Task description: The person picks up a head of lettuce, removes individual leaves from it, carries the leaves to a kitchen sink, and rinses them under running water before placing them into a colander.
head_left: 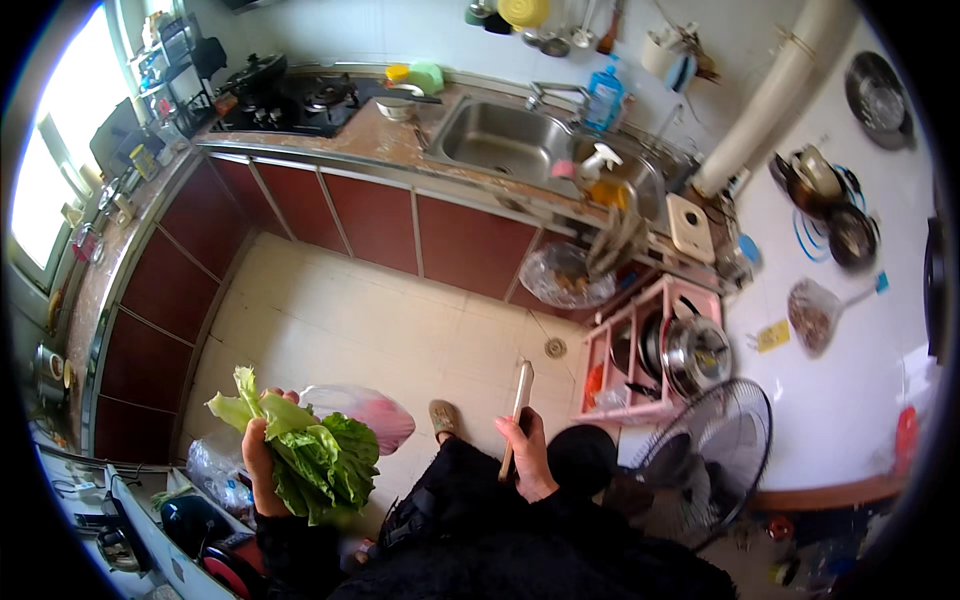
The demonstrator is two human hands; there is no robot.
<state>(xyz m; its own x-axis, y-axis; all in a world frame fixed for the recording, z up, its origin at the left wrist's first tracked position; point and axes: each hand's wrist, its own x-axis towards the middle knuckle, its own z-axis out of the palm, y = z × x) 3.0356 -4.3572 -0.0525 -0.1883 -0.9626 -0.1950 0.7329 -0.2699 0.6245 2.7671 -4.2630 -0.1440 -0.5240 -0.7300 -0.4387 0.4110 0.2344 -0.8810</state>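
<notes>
Low in my view, by my lap: left hand (258, 458) curled round the lettuce (322, 458), fingers closed on the stalks. Lettuce off the floor, long axis aslant: stem end away and to the left, leaves back toward me and to the right. Right hand (532, 462) well apart from it, thumb and fingers pinching a slim thing (524, 392) seen edge-on; cannot tell what it is. Its long axis runs away from me, leaning slightly right.

Main relation: lettuce lies left of the right hand, leafy end nearer that side; left hand is the one touching it.

A little farther: pink-white bag (388, 420), partly behind the leaves; my slipper (443, 418) between bag and slim thing. Right, pink rack (638, 413) with pans.

Far side, across the floor (400, 320): table (375, 135) and sink (495, 138), well beyond both hands, more nearly in line with the right.
</notes>
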